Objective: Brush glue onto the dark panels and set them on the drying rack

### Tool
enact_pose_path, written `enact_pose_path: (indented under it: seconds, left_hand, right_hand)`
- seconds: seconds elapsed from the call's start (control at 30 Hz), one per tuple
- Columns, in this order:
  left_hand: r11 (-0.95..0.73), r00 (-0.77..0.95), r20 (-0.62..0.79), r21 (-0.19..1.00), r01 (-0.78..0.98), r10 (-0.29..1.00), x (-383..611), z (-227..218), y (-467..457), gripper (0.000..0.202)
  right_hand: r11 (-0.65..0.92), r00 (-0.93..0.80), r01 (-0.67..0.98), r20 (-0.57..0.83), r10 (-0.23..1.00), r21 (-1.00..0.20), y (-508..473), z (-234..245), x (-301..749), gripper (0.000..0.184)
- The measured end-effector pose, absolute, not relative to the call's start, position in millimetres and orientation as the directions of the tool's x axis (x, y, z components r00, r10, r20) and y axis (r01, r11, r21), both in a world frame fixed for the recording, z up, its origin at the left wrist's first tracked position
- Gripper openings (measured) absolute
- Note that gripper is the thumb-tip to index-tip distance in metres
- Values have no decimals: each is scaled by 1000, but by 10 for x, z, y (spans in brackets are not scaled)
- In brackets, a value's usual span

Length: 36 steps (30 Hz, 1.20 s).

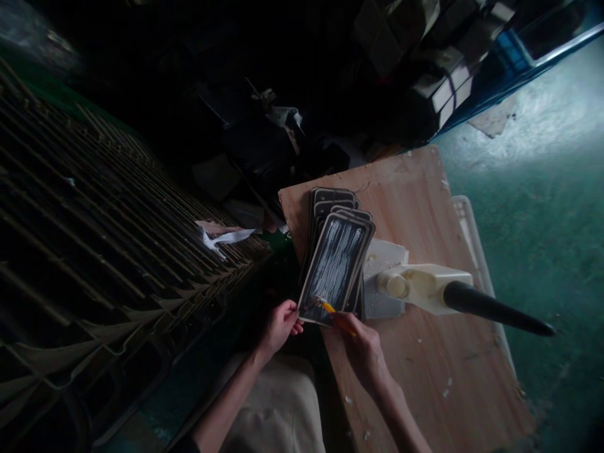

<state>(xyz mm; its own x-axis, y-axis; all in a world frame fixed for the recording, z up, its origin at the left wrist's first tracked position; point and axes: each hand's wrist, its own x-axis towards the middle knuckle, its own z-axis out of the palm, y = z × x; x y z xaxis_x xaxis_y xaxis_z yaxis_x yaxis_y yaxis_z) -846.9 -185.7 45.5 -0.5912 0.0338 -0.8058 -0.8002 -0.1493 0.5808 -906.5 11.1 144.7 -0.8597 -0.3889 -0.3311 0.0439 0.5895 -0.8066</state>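
Observation:
My right hand (362, 349) is closed round a yellow-handled brush (336, 313). The brush's bristles touch the lower part of a dark rectangular panel (337, 258), whose middle carries streaky whitish, wet-looking strokes. At the panel's lower left corner, my left hand (282, 324) pinches the edge between thumb and fingers. Beneath lie several similar dark panels (325, 196) with pale rims, stacked unevenly. Right of the stack, a cream plastic bottle (427, 288) with a long black tapered piece (495, 308) lies by a pale flat sheet (382, 270).
The stack sits on a wooden board (425, 371) dotted with small white scraps. Under its right side shows a white crate edge (472, 233). A long row of dark, pale-edged panels (117, 239) stands to the left. Bundled boxes (446, 91) are at the back right, above the green floor (547, 220).

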Motion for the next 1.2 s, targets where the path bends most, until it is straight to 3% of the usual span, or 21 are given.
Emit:
enact_pose_path:
  seconds: [0.1, 0.23, 0.43, 0.63, 0.8, 0.93, 1.07, 1.2]
  left_hand:
    - [-135, -596, -802, 587, -798, 38, -8463, 439, -1862, 20]
    - [-127, -612, -790, 603, -788, 41, -8490, 461, -1871, 18]
    - [-146, -599, -798, 587, -797, 62, -8532, 494, -1867, 20]
    - [-226, -609, -786, 578, -784, 103, -8514, 480, -1858, 39]
    - [-268, -607, -780, 559, -785, 152, -8542, 535, -1881, 51]
    - [-285, -609, -775, 553, -783, 169, -8566, 603, -1877, 55]
    - [-310, -614, -772, 550, -775, 165, -8581, 725, -1851, 58]
    - [-315, -611, -772, 545, -777, 175, -8594, 912, -1821, 49]
  right_hand:
    - [616, -931, 37, -251, -265, -787, 249, 1320, -9417, 19]
    - [705, -984, -91, -44, -171, -703, 284, 1276, -9832, 19]
    - [737, -968, -240, 101, -228, -631, 126, 1222, -10203, 20]
    - [699, -928, -253, -37, -371, -669, 69, 1164, -10127, 22]
    - [665, -943, -37, -195, -271, -746, 187, 1395, -9851, 20]
    - [682, -986, -34, -87, -142, -730, 287, 1336, -10009, 22]
    - [743, -982, -94, -59, -178, -663, 329, 1247, -9991, 24]
    - [711, -945, 9, -239, -224, -703, 382, 1524, -9394, 18]
